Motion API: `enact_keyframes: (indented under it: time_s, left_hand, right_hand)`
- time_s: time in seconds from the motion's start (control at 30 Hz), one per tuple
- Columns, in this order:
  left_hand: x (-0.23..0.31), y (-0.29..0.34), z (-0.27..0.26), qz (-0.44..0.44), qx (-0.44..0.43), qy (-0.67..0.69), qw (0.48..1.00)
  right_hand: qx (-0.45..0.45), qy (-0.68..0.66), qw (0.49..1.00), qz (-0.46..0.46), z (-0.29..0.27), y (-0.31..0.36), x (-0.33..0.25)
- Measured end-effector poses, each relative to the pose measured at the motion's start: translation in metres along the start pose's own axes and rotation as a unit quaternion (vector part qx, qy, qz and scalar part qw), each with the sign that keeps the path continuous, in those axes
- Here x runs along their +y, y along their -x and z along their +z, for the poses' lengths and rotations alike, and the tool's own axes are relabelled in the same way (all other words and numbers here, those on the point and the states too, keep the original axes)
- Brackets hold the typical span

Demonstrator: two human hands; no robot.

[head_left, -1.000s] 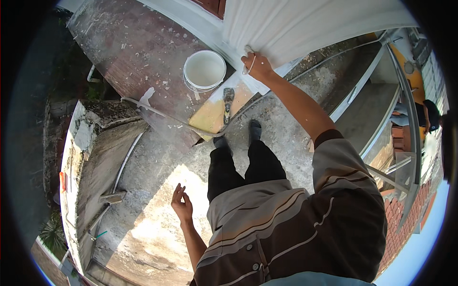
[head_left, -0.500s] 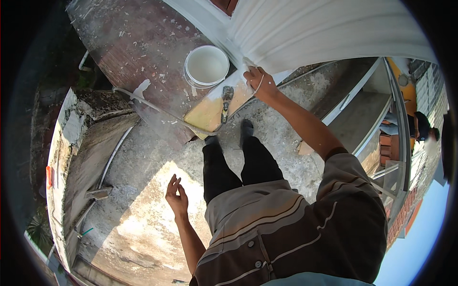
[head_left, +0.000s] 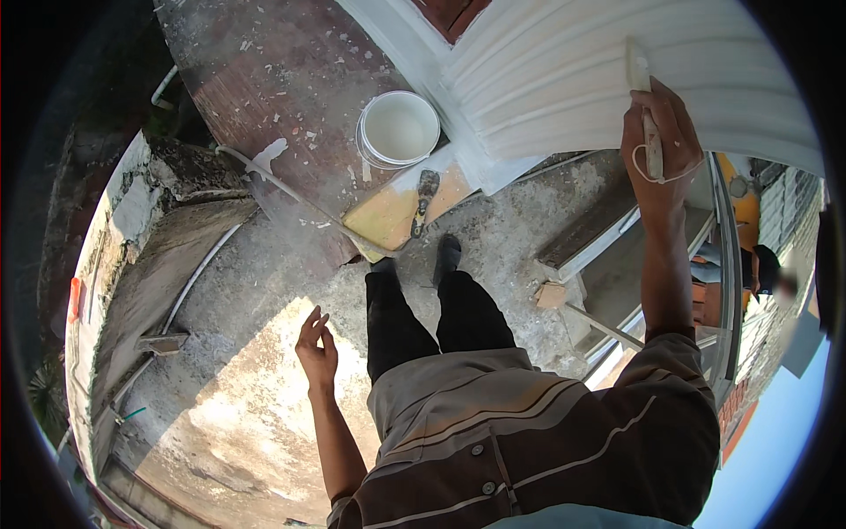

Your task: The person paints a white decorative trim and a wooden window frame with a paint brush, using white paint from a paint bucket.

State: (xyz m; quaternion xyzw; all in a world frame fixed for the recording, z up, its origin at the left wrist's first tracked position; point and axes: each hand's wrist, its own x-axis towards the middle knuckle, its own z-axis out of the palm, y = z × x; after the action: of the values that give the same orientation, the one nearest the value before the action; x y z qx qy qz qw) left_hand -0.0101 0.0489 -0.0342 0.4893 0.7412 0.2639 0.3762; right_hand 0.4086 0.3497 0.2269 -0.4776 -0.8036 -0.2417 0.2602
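My right hand [head_left: 671,132] is wrapped round the pale handle of a paintbrush [head_left: 638,69], and a loop of string hangs from the handle. The brush's whitened head lies against a white-painted, rippled panel [head_left: 546,75]; whether it presses on it is hard to tell. My left hand [head_left: 316,351] hangs at my side with fingers loosely apart and nothing in it. A white bucket [head_left: 401,129] with whitish contents stands left of the panel. Near it a putty knife [head_left: 426,198] with a dark blade lies on a yellowish board [head_left: 379,214].
A flake-strewn reddish surface [head_left: 282,97] spreads under the bucket. Along its near edge runs a thin pipe [head_left: 291,196]. A rough low wall [head_left: 132,291] rises at left, with an orange object [head_left: 74,300] on it. At far right, beyond a metal frame, is another person [head_left: 765,269].
My right hand has swung the paintbrush right and farther up the white panel, away from the bucket. My left hand has barely moved. The view has shifted slightly.
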Motion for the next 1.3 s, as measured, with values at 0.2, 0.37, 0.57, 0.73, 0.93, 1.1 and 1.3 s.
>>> enact_keyframes:
  time_s: [0.2, 0.37, 0.57, 0.73, 0.93, 1.1, 1.3]
  left_hand:
    - [-0.001, -0.008, 0.018, 0.01, 0.006, 0.036, 0.999]
    - [-0.026, 0.022, 0.009, -0.05, -0.002, 0.011, 0.999]
    - [-0.076, 0.077, -0.011, -0.126, 0.031, -0.049, 0.99]
    - [-0.089, 0.089, -0.007, -0.126, 0.035, -0.043, 0.99]
    - [-0.075, 0.078, 0.003, -0.133, 0.023, -0.027, 0.991]
    - [-0.075, 0.075, 0.001, -0.115, 0.014, -0.035, 0.993]
    - [-0.069, 0.069, -0.005, -0.132, 0.013, -0.029, 0.991]
  right_hand:
    - [-0.061, -0.357, 0.927, 0.097, 0.102, 0.054, -0.077]
    - [-0.198, -0.502, 0.776, 0.326, 0.293, 0.15, -0.102]
    - [-0.279, -0.417, 0.789, 0.355, 0.431, 0.193, -0.108]
    - [-0.307, -0.349, 0.796, 0.389, 0.454, 0.198, -0.129]
    - [-0.357, -0.403, 0.758, 0.367, 0.456, 0.203, -0.127]
    - [-0.31, -0.373, 0.782, 0.391, 0.467, 0.211, -0.129]
    - [-0.33, -0.397, 0.758, 0.398, 0.473, 0.222, -0.129]
